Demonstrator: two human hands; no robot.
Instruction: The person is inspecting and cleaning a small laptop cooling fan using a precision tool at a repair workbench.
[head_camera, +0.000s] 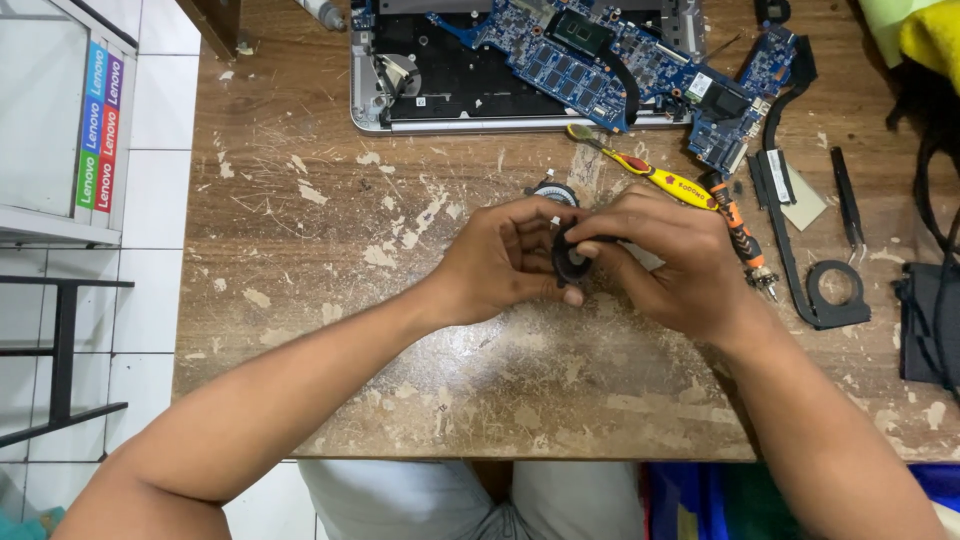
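Note:
My left hand (497, 258) and my right hand (662, 258) meet over the middle of the worn wooden table (330, 300). Together they grip a small round black fan (573, 257) with a pale hub, held between the fingertips of both hands. Just behind my hands a second round fan part (553, 191) lies on the table, half hidden by my fingers. A yellow-handled screwdriver (660, 178) rests beyond my right hand, and an orange-and-black tool (741, 233) lies to its right.
An opened laptop base (430, 75) with a blue circuit board (590, 55) sits at the far edge. A black heat pipe with a ring frame (835, 295), black tweezers (848, 200) and dark cables (935, 200) lie at the right. White tiled floor is at the left.

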